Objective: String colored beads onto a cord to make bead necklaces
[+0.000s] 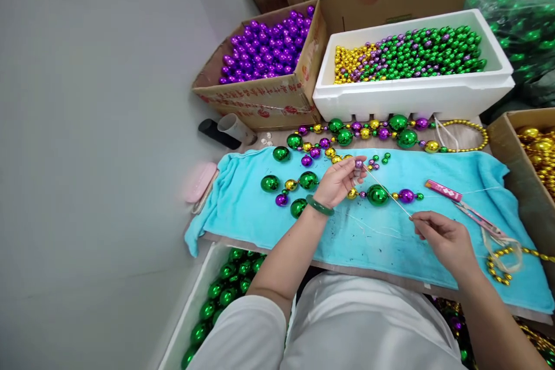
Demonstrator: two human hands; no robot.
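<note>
Purple bead point(359, 164) sits over the middle of the blue towel point(247, 219), pinched between thumb and fingers of the left hand point(336, 182). Thread point(401, 207) runs taut from it, near and right, to the right hand point(444, 238), whose fingertips are clamped on it. Threading seems the step in hand — though whether the strand passes through, I cannot tell. Next likely calls for steady tension — and a firm left pinch.

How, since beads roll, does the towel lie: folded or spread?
Spread: the turquoise towel lies broadly beneath the left hand and right hand, its left end bunched.
</note>
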